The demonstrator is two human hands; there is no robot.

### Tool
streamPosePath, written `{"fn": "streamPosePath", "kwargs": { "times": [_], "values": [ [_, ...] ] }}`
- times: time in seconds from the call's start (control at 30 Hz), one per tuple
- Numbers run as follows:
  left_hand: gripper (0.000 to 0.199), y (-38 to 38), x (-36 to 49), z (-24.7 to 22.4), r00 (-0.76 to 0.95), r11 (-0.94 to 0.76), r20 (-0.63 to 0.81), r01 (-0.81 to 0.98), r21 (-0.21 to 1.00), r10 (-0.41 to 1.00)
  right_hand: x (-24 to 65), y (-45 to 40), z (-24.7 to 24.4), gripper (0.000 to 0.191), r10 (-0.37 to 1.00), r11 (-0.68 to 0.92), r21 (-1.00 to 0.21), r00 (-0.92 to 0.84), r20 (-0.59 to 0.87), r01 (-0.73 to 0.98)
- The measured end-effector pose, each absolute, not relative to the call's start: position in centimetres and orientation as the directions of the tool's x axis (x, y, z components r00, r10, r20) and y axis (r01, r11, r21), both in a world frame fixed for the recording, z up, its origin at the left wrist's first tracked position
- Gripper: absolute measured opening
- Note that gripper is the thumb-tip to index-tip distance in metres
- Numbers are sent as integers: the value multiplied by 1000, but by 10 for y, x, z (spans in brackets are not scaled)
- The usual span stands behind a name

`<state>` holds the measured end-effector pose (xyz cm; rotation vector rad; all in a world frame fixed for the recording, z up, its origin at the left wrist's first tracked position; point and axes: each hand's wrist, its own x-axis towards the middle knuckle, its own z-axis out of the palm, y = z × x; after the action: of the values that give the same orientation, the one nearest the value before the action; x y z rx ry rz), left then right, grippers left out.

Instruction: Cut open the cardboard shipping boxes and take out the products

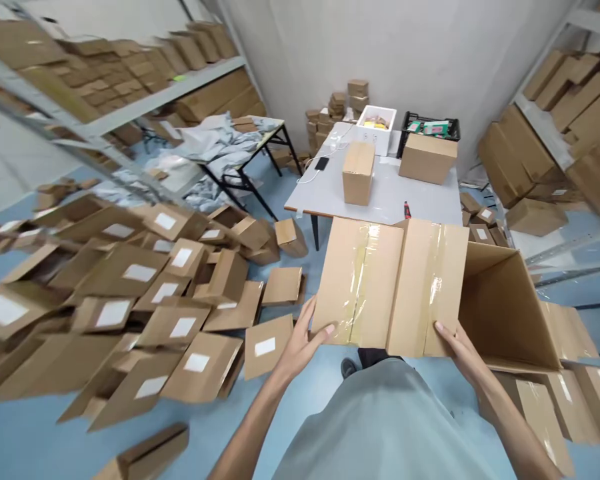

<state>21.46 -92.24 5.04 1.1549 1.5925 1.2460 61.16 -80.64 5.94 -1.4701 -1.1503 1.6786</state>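
Two taped cardboard boxes are held side by side in front of my body, pressed together between both hands. My left hand (299, 345) grips the left box (380, 293) at its lower left corner, thumb on the top face. Around the lower right edge of the right box (417, 293) my right hand (459, 347) is closed, its thumb on the face too. Clear shiny tape runs down each box. Just right of them stands a large open carton (505, 310), its inside partly in view; the fingers under the boxes are hidden.
A white table (385, 187) ahead carries closed boxes, a phone (322, 163), a red-and-black tool (407, 210), a white bin (380, 137) and a black crate (450, 130). Many labelled cartons (180, 327) cover the blue floor at left. Loaded shelves (165, 93) line both sides.
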Motion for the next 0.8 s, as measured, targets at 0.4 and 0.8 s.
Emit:
{"fn": "streamPosePath", "kwargs": {
  "times": [0.4,0.8],
  "values": [
    [84,-571,140,47,-52,-60,69,157,986,996,554,-533,68,76,932,-361,-932,28,-360,17],
    [97,-353,97,-2,-15,263,-263,-34,964,965,503,-266,49,80,818,-574,-816,-4,-576,65]
  ]
}}
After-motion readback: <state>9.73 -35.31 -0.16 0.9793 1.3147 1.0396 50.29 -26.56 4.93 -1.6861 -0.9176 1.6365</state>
